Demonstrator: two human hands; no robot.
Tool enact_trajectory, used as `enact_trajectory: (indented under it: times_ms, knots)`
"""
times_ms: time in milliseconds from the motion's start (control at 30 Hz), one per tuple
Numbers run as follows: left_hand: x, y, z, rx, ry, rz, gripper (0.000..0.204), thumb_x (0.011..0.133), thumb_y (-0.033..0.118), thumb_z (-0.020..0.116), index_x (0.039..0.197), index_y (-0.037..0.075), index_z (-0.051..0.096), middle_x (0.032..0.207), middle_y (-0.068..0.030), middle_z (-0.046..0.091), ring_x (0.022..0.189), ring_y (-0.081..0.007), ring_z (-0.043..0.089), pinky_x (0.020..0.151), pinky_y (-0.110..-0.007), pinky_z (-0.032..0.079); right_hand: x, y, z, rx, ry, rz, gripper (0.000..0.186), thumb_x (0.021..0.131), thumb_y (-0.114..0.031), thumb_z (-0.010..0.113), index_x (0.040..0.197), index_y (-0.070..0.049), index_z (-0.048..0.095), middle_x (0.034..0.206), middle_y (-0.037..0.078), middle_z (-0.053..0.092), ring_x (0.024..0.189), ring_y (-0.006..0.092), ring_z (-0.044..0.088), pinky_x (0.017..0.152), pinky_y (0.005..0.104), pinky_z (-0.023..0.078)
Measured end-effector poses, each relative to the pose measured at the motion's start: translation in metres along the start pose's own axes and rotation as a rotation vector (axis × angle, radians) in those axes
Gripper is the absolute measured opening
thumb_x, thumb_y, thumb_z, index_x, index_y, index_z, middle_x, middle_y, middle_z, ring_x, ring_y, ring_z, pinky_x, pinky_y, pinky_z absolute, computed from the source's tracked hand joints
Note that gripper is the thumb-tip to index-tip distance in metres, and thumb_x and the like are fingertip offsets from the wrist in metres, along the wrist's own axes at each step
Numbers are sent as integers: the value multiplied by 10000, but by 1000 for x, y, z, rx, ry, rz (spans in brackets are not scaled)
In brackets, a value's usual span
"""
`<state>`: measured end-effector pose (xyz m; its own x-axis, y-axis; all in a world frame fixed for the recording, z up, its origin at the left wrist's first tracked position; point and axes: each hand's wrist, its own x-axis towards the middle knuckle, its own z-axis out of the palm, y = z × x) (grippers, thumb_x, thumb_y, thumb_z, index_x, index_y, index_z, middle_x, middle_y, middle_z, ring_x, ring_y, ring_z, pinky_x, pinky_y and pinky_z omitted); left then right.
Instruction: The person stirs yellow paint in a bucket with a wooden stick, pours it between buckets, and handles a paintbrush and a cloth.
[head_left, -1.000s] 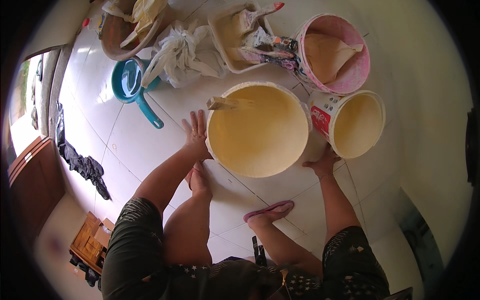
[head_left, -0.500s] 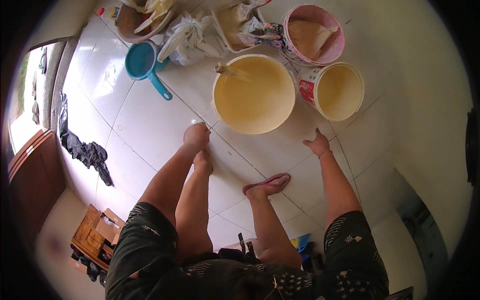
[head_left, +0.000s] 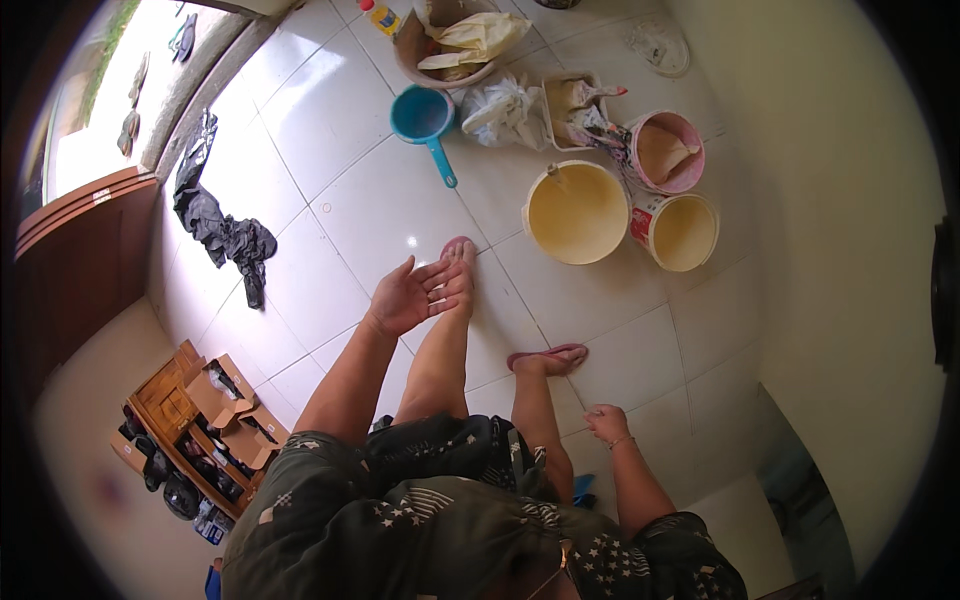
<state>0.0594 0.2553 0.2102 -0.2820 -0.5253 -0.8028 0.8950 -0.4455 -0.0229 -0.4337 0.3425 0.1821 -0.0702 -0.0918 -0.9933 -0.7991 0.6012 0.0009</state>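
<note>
Palm up with its fingers spread, my left hand [head_left: 408, 298] is held over the floor in front of my left foot, nothing in it. My right hand [head_left: 608, 424] hangs lower at my right side, its fingers loosely bent and partly hidden; I see no object in it. Neither hand touches anything. Ahead stands a round cream tub [head_left: 578, 213] with a short-handled tool [head_left: 556, 174] leaning at its rim. Beside it a cream bucket [head_left: 684, 233] with a red and white side leans tilted. Behind that sits a pink-rimmed bucket [head_left: 668, 152] with a brownish sheet inside.
A teal long-handled dipper [head_left: 438, 160], white plastic bags [head_left: 503, 112], a stained tray [head_left: 572, 100] and a brown basin [head_left: 410, 50] stand farther off. Black crumpled plastic [head_left: 222, 232] lies on the tiles near the doorway. A wooden cabinet [head_left: 165, 395] is at left, a pale wall [head_left: 830, 250] at right.
My view has shifted back and turned, so the tubs appear smaller and farther right. My left hand has turned palm up with spread fingers; my right hand has drawn back toward my body.
</note>
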Motion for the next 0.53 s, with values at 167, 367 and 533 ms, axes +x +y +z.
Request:
enact_trajectory:
  times_ms: [167,367,533]
  knots:
    - [-14,14,78,-161,-587,1,659,957,477,263,1373,-31,324,1456,-203,279,1287,-394,353,1041,-544,288,-58,-57,-42,324,208,13,458,830,-127,643,1213,86,509,903,130,642,648,155,625,534,251,520]
    - [-50,48,119,-125,-660,-61,677,958,491,250,1376,-37,317,1441,-216,302,1285,-412,349,1032,-554,296,-109,-97,-38,318,215,-119,443,842,-114,637,1215,86,505,898,136,641,689,164,646,549,258,537]
    - [-82,87,63,229,-143,-115,698,939,527,317,1381,-13,303,1411,-190,370,1255,-383,410,1003,-504,373,-136,-118,-32,183,206,-78,434,846,-126,645,1221,53,519,882,152,645,670,189,652,551,272,544]
